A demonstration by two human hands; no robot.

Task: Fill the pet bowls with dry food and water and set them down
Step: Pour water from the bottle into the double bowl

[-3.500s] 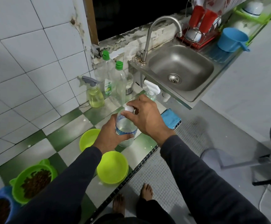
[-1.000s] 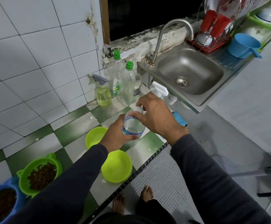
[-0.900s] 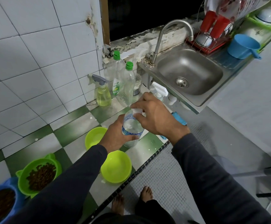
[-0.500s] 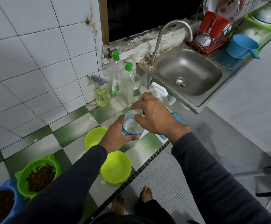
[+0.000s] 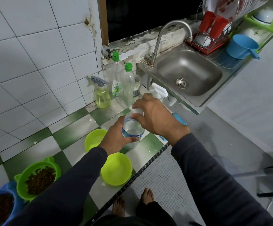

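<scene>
We hold the small clear plastic water bottle [image 5: 132, 130] upright over the green-and-white checked tile counter [image 5: 77, 128], between the 2 lime-green plastic bowls: the far one [image 5: 94, 140] sits behind the left wrist, the near one [image 5: 116, 168] close to the counter's edge. Both seem to hold a little water, though the glare makes that hard to judge. Our left hand [image 5: 116, 137] wraps round the bottle's body, fingers curled across its blue label. Our right hand [image 5: 155, 116] pinches the white cap [image 5: 138, 110] with thumb and fingertips.

Whether the cap is being loosened or tightened we cannot tell. Either way, we would keep the bottle vertical, grip the body firmly without squeezing so nothing spurts out, and turn only the cap.

The green cat-eared bowl [image 5: 38, 178] and the blue bowl [image 5: 0, 207] already hold brown kibble.

Writing: the bottle's blue label is too blurred to read. The tall green-capped clear bottle [image 5: 116, 74] carries a green-and-white label with a lime picture, its lettering illegible.
</scene>
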